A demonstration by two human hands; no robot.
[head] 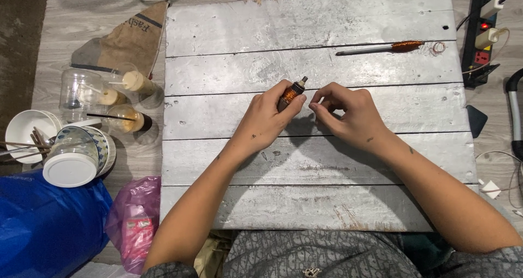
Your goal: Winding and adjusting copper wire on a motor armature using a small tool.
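My left hand (265,120) grips a short dark rod wound with copper wire (292,93), its metal tip pointing up and away from me. My right hand (348,114) sits just to the right of it, thumb and forefinger pinched together close to the coil; a thin wire between them is too fine to make out. Both hands hover over a grey-painted wooden board (316,163). Farther back on the board lies a second long rod with a copper coil (381,48), with a small loop of copper wire (438,47) by its end.
Left of the board stand plastic cups and jars (109,95), stacked bowls with chopsticks (32,142), a white lid (70,169), a blue bag (49,223), a pink bag (133,218). A power strip with plugs (482,33) lies at the right.
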